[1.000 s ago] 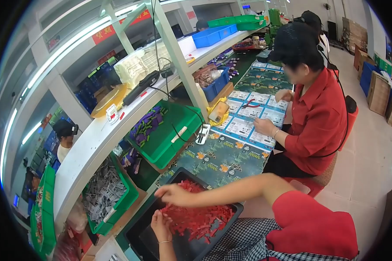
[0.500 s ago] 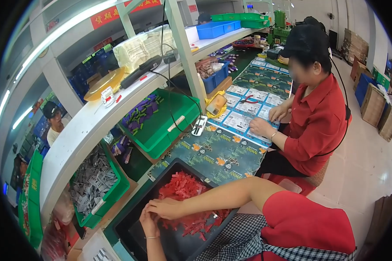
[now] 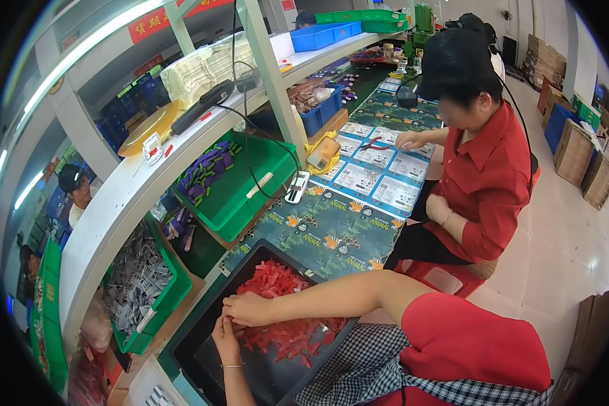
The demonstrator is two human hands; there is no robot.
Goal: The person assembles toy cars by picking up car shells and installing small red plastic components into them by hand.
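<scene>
Both my hands meet above a black tray (image 3: 203, 338) that holds a heap of small red plastic pieces (image 3: 271, 281). My right hand (image 3: 249, 309) reaches in from the right, fingers bent and closed against the other hand. My left hand (image 3: 224, 337), with a thin bracelet at its wrist, comes up from below, its fingertips pressed near those of the right. Whatever sits between the fingers is hidden. More red pieces (image 3: 298, 338) lie loose beneath my right forearm.
Left of the tray stands a green bin (image 3: 172, 298) of grey parts. Another green bin (image 3: 243, 196) holds purple-and-green pieces. A white shelf (image 3: 95, 250) runs above. A co-worker in a red shirt (image 3: 494, 183) sits at printed sheets (image 3: 358, 179) with red-handled pliers (image 3: 373, 144).
My hands stay together over the tray, with little movement. The co-worker's hands have separated: one now reaches forward over the sheets, the other rests near the lap. The view has shifted slightly.
</scene>
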